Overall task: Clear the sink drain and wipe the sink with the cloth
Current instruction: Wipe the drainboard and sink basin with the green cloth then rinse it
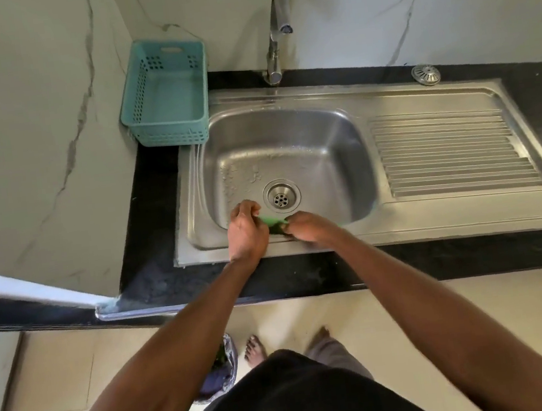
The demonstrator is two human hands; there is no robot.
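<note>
Sink (pixel 361 228) set in bench (pixel 152 247); basket (pixel 165 95) behind-left, tap (pixel 276 34) behind, strainer cap (pixel 426 74) behind-right; cloth (pixel 273 220) over front rim.

Green cloth (pixel 273 220) bunched above steel sink's (pixel 289 141) near rim; drain (pixel 281 197) open.

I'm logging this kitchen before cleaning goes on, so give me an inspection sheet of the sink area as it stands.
Surface: black counter; steel sink with water drops in the basin.
Job's things: green cloth held over the sink's front edge; drain open, its strainer lying on the counter at back right.
Clutter: teal basket at back left, nothing seen in it.
Hands: left hand and right hand both grip the cloth.
Cables: nothing seen.
Surroundings: tap, marble wall, bag on the floor.
</note>
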